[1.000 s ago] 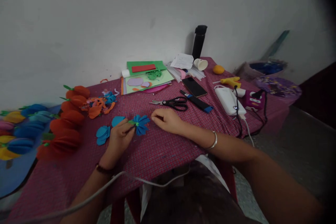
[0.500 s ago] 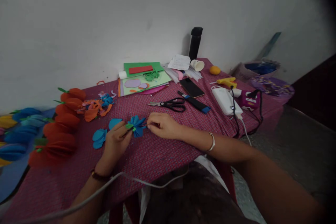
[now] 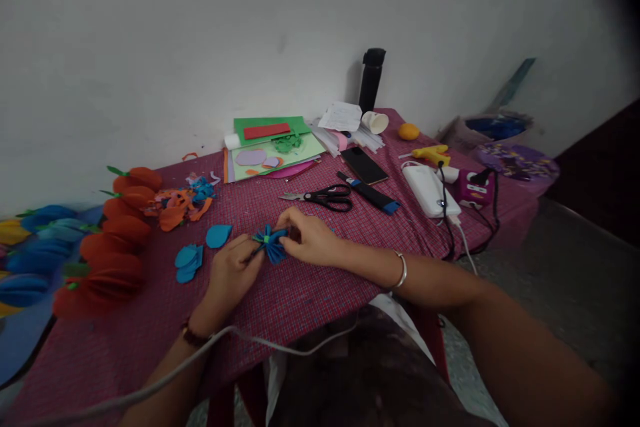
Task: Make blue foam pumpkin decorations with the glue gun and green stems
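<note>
A small blue craft flower (image 3: 274,248) with a green centre is held between my two hands above the table. My left hand (image 3: 234,273) is closed on its left side, near the green part. With thumb and forefinger, my right hand (image 3: 311,239) pinches a blue petal on its right side. Left of the hands lie a single blue petal cutout (image 3: 219,236) and a small pile of blue cutouts (image 3: 188,263). Scissors (image 3: 325,197) with black handles rest just beyond my right hand.
Orange paper pumpkins (image 3: 115,260) line the left side, beside scraps (image 3: 183,203). Coloured sheets (image 3: 300,155), a phone (image 3: 364,165), a black-and-blue cutter (image 3: 373,195), a yellow glue gun (image 3: 431,154), a white power bank (image 3: 429,191) and a bottle (image 3: 372,80) stand or lie farther back. A white cable (image 3: 165,383) crosses in front.
My left hand has moved right, bringing the flower closer to my right hand, and the flower has turned. My right fingers now overlap its petals. The single blue cutout shows more fully.
</note>
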Motion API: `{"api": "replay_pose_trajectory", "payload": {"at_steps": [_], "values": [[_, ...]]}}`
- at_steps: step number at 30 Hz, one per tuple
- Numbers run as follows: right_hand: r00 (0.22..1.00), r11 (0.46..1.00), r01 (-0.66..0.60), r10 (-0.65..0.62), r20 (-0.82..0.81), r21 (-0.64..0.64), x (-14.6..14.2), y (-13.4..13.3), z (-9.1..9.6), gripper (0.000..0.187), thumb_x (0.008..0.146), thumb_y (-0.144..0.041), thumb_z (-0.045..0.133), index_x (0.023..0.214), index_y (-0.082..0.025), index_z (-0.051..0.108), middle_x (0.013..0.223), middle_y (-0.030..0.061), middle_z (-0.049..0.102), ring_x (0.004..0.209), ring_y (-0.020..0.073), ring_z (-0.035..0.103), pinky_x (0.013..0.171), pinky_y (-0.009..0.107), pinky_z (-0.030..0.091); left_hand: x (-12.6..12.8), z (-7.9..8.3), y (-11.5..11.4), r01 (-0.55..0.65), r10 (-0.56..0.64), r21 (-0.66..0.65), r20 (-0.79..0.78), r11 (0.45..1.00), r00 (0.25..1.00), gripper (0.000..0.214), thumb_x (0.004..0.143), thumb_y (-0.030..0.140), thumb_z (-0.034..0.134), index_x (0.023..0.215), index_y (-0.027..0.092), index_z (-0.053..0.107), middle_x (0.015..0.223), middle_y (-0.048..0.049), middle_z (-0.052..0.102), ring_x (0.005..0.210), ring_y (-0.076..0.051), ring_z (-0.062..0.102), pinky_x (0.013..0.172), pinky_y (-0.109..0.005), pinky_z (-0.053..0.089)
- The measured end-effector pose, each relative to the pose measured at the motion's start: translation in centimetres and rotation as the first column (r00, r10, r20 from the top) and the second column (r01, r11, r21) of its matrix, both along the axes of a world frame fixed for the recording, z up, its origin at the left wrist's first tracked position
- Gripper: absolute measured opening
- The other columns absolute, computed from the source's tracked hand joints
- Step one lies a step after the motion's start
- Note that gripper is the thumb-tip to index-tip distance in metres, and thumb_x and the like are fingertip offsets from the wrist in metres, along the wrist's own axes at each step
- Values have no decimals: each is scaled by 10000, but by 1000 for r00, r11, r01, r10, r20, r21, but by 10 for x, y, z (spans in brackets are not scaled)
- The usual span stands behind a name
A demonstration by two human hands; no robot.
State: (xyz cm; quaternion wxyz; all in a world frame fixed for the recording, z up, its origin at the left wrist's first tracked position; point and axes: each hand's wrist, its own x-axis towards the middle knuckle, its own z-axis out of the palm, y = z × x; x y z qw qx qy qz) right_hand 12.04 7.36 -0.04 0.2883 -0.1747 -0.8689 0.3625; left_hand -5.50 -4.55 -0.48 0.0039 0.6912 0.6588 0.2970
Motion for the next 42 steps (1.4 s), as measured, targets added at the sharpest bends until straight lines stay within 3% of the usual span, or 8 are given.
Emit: {"api": "replay_pose_trajectory", "payload": {"at_steps": [7, 11, 16, 21, 28, 32, 36, 42], "values": [[992, 965, -129, 123, 39, 230, -6, 3, -9, 85, 804, -102, 577, 807, -178, 614, 775, 3, 643, 752, 135, 565, 712, 233, 379, 6, 1, 1, 24, -25, 48, 19, 999, 1000, 239, 842, 156, 540, 605, 183, 519, 591, 25, 452, 569, -120, 462, 541, -252, 342], [988, 937, -154, 139, 70, 315, -6, 3, -13, 99, 813, -103, 578, 753, -175, 609, 750, 6, 641, 731, 139, 567, 718, 245, 377, 6, -2, 1, 69, -71, 78, 22, 995, 997, 125, 836, 130, 548, 735, 172, 607, 708, -6, 574, 669, -129, 544, 613, -247, 419], [991, 968, -135, 128, 46, 213, 0, 9, -4, 152, 885, -251, 573, 779, -165, 642, 674, -12, 617, 626, 114, 536, 652, 231, 361, -10, -5, 3, 112, -107, 119, -47, 987, 993, 137, 846, 169, 567, 737, 184, 649, 828, -40, 651, 810, -172, 594, 758, -313, 465], [997, 996, -63, 65, -30, 58, 1, 18, -3, 112, 868, -165, 555, 803, -149, 645, 688, -12, 627, 624, 100, 541, 609, 212, 344, -27, -2, 6, 173, -170, 119, -34, 978, 985, 133, 851, 220, 576, 757, 208, 669, 824, -28, 657, 784, -168, 605, 729, -313, 475], [976, 975, -154, 175, -129, 157, 0, 15, -4, 71, 838, -134, 568, 800, -153, 625, 756, 10, 608, 720, 126, 563, 696, 231, 414, -28, 7, 5, 189, -192, 176, 1, 966, 981, 86, 826, 175, 592, 782, 192, 664, 826, -31, 649, 771, -157, 613, 673, -285, 495], [979, 957, -184, 200, -51, 224, 0, 12, -5, 82, 832, -130, 571, 861, -166, 639, 821, 18, 620, 774, 135, 582, 726, 232, 425, -24, 6, 4, 226, -225, 211, -29, 951, 974, 97, 832, 156, 585, 803, 193, 669, 829, -28, 657, 769, -152, 619, 680, -277, 502], [986, 946, -166, 161, 40, 278, 1, 8, -6, 214, 795, -63, 502, 912, -179, 637, 865, 33, 638, 825, 157, 590, 746, 248, 433, -16, 5, 2, 256, -252, 176, -45, 950, 967, 97, 846, 115, 580, 829, 188, 641, 801, -14, 642, 748, -132, 613, 670, -243, 501], [979, 940, -201, 205, 15, 276, -1, 7, -6, 286, 722, -38, 476, 937, -167, 613, 872, 39, 628, 860, 173, 578, 807, 276, 448, -7, 8, -2, 216, -214, 174, -29, 961, 976, 88, 844, 117, 581, 844, 187, 633, 800, -19, 641, 758, -140, 619, 684, -250, 507]]}}
